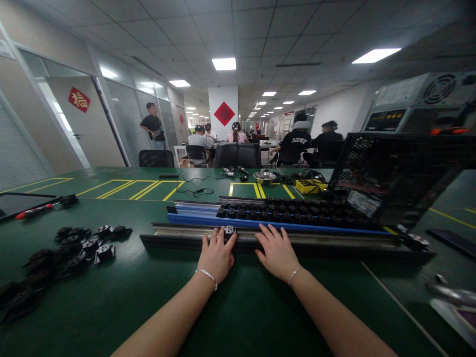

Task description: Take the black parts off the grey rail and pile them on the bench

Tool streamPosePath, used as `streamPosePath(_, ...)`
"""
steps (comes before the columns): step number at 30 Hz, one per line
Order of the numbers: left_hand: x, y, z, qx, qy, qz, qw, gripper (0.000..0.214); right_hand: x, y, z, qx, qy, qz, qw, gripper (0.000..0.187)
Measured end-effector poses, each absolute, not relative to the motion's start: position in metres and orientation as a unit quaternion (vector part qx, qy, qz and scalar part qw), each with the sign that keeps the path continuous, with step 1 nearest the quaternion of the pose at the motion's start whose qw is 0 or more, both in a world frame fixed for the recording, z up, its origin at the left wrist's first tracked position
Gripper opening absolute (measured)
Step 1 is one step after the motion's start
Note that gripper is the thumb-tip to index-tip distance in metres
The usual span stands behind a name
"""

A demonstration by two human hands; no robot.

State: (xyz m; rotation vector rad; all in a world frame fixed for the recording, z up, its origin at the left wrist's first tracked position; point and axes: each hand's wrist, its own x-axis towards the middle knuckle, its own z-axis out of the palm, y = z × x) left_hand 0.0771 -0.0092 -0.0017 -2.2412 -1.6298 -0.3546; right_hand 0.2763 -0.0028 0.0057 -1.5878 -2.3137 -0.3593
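Note:
My left hand rests on a long dark rail lying across the green table, its fingertips pinching a small black part seated on the rail. My right hand lies just to the right on the same rail, fingers stretched flat and holding nothing. Behind the rail, blue and grey rails carry rows of several small black parts. A loose pile of the same black parts lies on the table to the left.
A black mesh computer case stands at the right. A red-handled tool lies far left. A metal bowl, cables and a yellow object sit further back. Several people sit at tables beyond; one stands by the glass wall.

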Motion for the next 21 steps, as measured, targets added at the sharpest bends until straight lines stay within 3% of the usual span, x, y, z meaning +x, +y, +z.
streamPosePath(7, 0.0755, -0.0083, -0.0009, -0.783, -0.582, -0.138, 0.169, 0.062, 0.2764, -0.0026, 0.005, -0.553, -0.808, -0.127, 0.158, 0.039)
streamPosePath(21, 0.0713, -0.0086, 0.0021, -0.777, -0.589, -0.159, 0.157, 0.053, 0.2766, -0.0025, 0.0062, -0.553, -0.808, -0.129, 0.159, 0.038)
